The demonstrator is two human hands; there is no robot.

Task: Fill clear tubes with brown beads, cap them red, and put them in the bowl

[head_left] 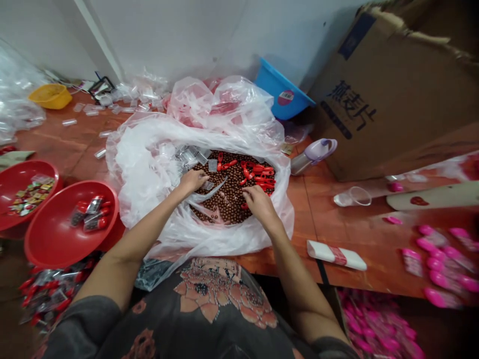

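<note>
Both my hands reach into a large clear plastic bag [149, 169] lying open on the table. Inside it is a heap of small glossy brown balls [224, 202], with several red plastic pieces [258, 174] on top. My left hand [193, 180] rests at the heap's left edge, next to small clear plastic sachets [190, 157]. My right hand [260, 204] has its fingers down on the balls, close to a red piece. Neither hand clearly shows anything held, and the fingers hide what lies beneath them.
Two red basins [41, 249] of wrapped packets stand to my left. A blue basin [288, 102] and a printed cardboard box [392, 99] stand at the back right. Pink packaged items [441, 264] lie on the orange-brown table [322, 214] to my right, with more in a bin below.
</note>
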